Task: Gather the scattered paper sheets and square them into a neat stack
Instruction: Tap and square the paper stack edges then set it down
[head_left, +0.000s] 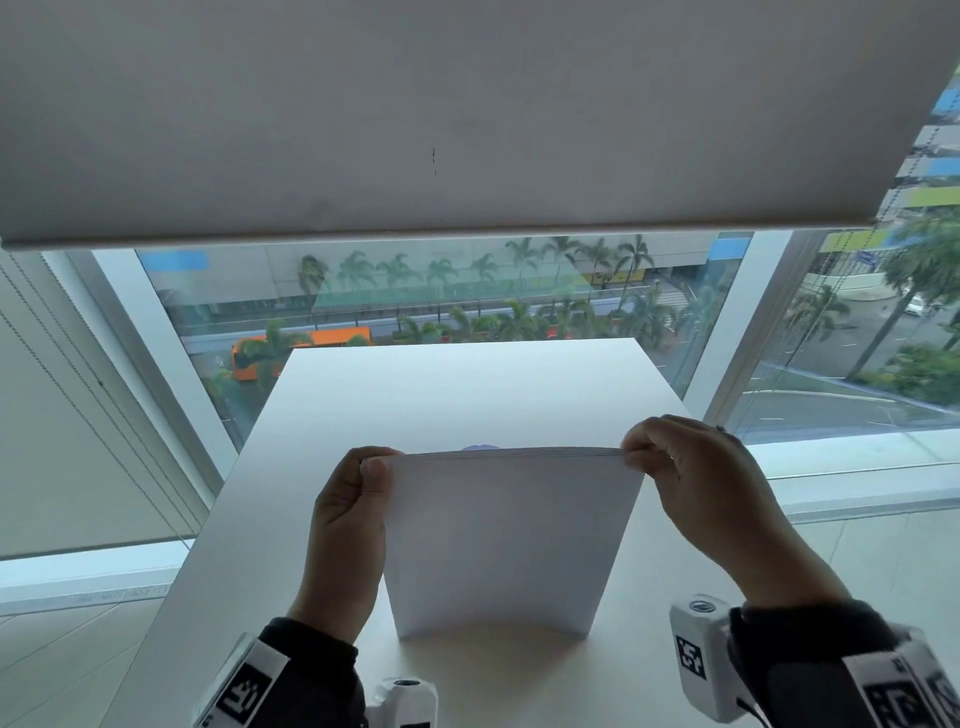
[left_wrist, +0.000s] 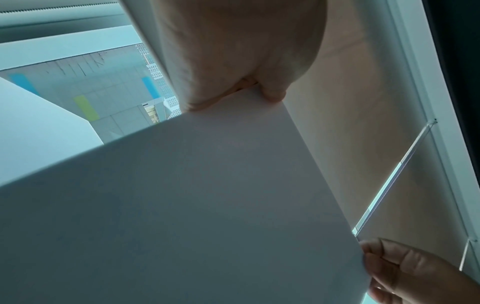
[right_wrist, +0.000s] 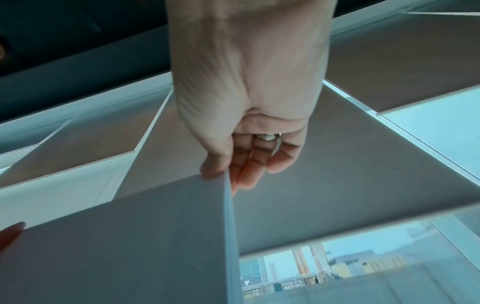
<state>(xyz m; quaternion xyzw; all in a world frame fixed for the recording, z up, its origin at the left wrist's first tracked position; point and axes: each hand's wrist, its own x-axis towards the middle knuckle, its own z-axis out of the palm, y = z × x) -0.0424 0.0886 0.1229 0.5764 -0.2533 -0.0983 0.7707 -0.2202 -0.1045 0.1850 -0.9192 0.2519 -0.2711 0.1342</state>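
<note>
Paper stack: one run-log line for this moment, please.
paper stack upright on table | left hand pinches | right hand pinches | squaring

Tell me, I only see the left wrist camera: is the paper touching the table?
Observer: Yes. The head view shows the paper stack standing upright, its bottom edge on the white table.
Operator: Are the sheets lined up on top?
Observer: In the head view the top edges lie close together, nearly flush.
Operator: Is the other hand wearing anything?
Observer: The right wrist view shows a ring on a finger of the right hand.
</note>
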